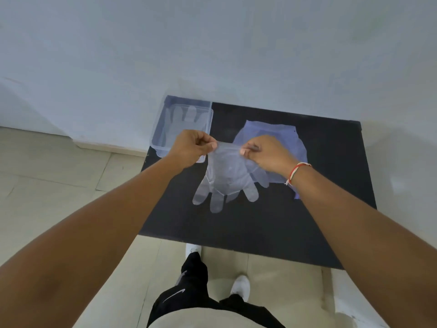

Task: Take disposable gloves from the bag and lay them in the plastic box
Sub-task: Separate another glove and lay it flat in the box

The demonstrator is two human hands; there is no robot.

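A clear disposable glove [227, 178] hangs fingers-down above the black table [307, 221]. My left hand [191, 147] pinches the left corner of its cuff and my right hand [267, 153] pinches the right corner, holding the cuff stretched between them. The bluish plastic bag [283, 133] lies flat on the table behind my right hand, partly hidden by it. The clear plastic box [203, 107] stands at the table's far left corner, with a glove lying inside it [184, 119]. My left hand covers the box's near right corner.
The table stands against a white wall [212, 43]. Beige floor tiles [47, 174] surround it. My legs in black trousers [189, 280] and white shoes are just below the table's near edge.
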